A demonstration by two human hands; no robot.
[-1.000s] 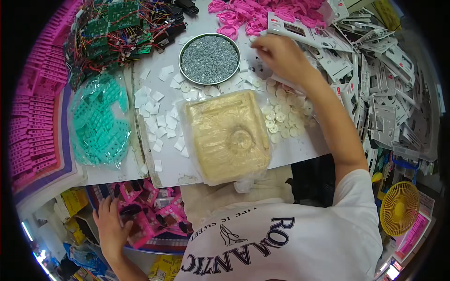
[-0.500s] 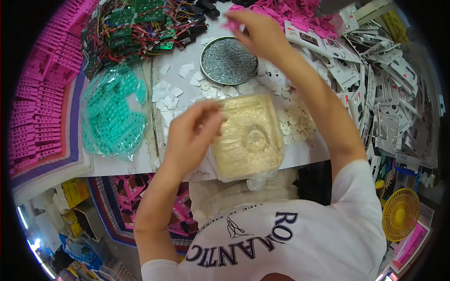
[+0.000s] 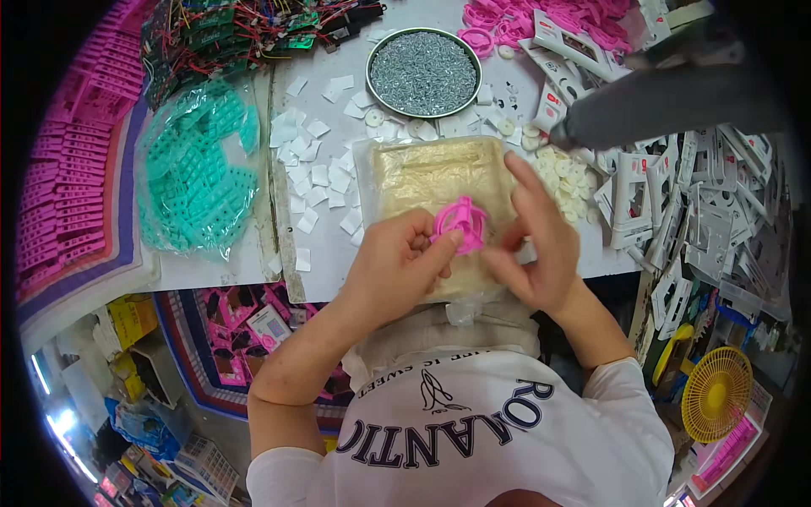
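My left hand (image 3: 397, 258) pinches a pink ring-shaped plastic part (image 3: 462, 226) between thumb and fingers. It is held over a block wrapped in clear plastic, yellowish-beige (image 3: 439, 173), which lies at the table's near edge. Just right of the part is my right hand (image 3: 545, 245), its fingers spread and nothing seen in them. Beyond the block stands a round metal tin (image 3: 369, 74) full of small silvery pieces (image 3: 425, 72), which look like screws. More pink ring parts (image 3: 507, 25) are heaped at the far right of the tin.
White paper squares (image 3: 317, 175) and cream discs (image 3: 564, 176) flank the block. Left are a bag of teal parts (image 3: 198, 182), wired green circuit boards (image 3: 207, 34) and stacked pink pieces (image 3: 72, 203). White casings (image 3: 718, 186) pile up right, beneath a blurred dark rod-like object (image 3: 667, 106).
My right hand has come back from the far pink heap to beside my left hand. The pink part is now in my left hand. A dark rod-like object has appeared at upper right.
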